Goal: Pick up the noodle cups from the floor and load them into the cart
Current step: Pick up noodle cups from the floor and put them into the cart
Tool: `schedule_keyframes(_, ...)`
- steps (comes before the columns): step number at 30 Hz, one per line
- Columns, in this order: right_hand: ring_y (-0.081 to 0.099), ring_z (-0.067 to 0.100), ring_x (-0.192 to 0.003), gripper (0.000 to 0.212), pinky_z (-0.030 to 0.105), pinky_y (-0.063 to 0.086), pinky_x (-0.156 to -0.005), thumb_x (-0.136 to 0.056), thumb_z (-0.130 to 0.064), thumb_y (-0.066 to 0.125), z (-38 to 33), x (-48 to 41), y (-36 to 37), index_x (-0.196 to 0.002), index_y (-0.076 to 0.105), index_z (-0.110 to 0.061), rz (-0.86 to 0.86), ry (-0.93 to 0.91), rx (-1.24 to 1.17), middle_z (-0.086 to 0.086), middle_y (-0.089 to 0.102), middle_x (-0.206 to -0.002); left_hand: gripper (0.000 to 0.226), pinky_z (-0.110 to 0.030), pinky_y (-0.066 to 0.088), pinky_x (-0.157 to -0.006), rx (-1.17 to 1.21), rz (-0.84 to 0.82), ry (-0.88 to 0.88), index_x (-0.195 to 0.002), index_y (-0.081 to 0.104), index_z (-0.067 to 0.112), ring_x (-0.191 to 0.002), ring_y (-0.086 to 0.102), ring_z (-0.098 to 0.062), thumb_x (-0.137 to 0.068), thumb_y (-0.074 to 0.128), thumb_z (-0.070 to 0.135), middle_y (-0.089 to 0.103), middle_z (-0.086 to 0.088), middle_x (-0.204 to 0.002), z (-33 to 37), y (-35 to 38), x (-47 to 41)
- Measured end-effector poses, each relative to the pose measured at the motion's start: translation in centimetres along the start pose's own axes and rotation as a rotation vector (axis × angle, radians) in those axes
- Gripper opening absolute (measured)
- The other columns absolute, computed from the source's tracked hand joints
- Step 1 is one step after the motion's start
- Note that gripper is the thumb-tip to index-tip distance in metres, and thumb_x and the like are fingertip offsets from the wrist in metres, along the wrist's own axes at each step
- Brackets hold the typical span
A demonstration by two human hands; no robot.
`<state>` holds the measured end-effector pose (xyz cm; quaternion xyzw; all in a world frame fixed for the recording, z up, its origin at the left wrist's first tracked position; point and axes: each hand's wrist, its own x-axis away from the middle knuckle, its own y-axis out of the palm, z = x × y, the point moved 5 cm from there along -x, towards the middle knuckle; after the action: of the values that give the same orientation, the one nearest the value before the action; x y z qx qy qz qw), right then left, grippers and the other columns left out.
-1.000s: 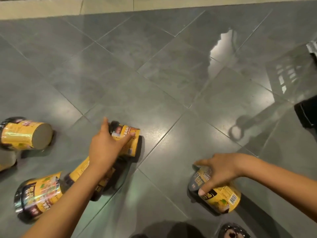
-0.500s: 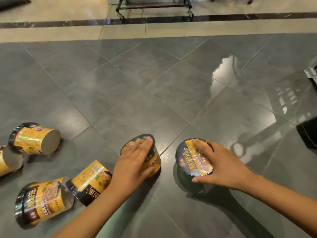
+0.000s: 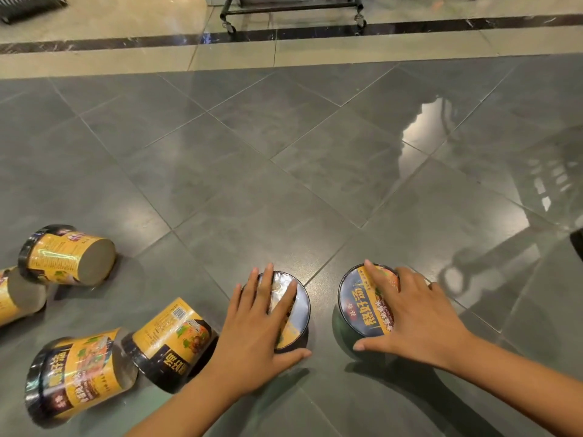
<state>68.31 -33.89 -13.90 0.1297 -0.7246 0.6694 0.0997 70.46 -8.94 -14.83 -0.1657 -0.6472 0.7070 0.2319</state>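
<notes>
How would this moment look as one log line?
left hand: gripping upright cup | right hand: gripping second cup | fallen cups: four

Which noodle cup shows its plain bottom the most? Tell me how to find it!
Look at the far left of the grey floor. The cup on its side farthest from both hands is it. Only its plain grey bottom faces right, fully showing.

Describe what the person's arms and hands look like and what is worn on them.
Both forearms are bare as far as the frame shows: no sleeves, gloves, watch, bracelets or rings in view. The left hand and right hand have short, unpainted nails. No markings or bandages are visible.
</notes>
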Motion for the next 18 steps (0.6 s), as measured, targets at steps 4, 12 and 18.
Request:
schedule_keyframes(4, 0.041, 0.024, -0.123, 0.132, 0.040, 0.040, -0.094, -0.043, -0.103, 0.031, -0.5, -0.4, 0.3, -0.148, -0.020, -0.041, -0.016, 0.044, -0.044, 0.004, 0.031, -0.134, 0.111, -0.059, 0.034, -0.103, 0.018, -0.075, -0.177, -0.153, 0.023, 0.028, -0.142, 0.023, -0.045, -0.066, 0.030, 0.095, 0.012, -0.022, -0.159, -0.5, 0.6, -0.8)
schedule_keyframes(12, 0.051, 0.017, -0.104, 0.116, 0.021, 0.040, -0.078, -0.046, -0.079, 0.063, -0.6, -1.4, -1.2, -0.148, 0.016, -0.049, 0.065, -0.022, -0.317, -0.011, 0.029, -0.108, 0.097, -0.050, 0.049, -0.083, 0.135, 0.011, -0.176, -0.143, 0.042, 0.029, -0.111, 0.047, -0.040, -0.058, 0.059, 0.074, 0.043, -0.019, -0.132, -0.7, -0.7, -2.3)
schedule_keyframes(18, 0.048, 0.012, -0.095, 0.118, 0.022, 0.047, -0.073, -0.048, -0.081, 0.063, -1.9, -3.7, -3.1, -0.149, 0.014, -0.046, 0.128, -0.087, -0.388, -0.003, 0.039, -0.115, 0.102, -0.049, 0.043, -0.092, 0.171, 0.064, -0.275, -0.147, 0.038, 0.030, -0.114, 0.042, -0.041, -0.057, 0.062, 0.072, 0.037, -0.019, -0.135, -3.2, -1.7, -4.5)
